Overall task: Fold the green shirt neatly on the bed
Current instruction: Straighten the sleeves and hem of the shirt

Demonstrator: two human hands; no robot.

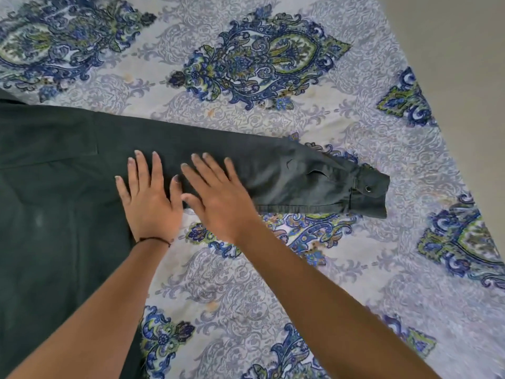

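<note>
The dark green shirt lies spread flat on the bed, its body filling the left side of the head view. One long sleeve stretches out to the right and ends in a cuff with a metal snap. My left hand rests flat, fingers spread, where the sleeve meets the body. My right hand lies flat beside it on the sleeve, fingers apart. Neither hand grips the cloth. A thin dark band circles my left wrist.
The bed sheet is pale lilac with blue and green paisley medallions. The bed's edge runs diagonally down the right side, with plain grey floor beyond it at the top right.
</note>
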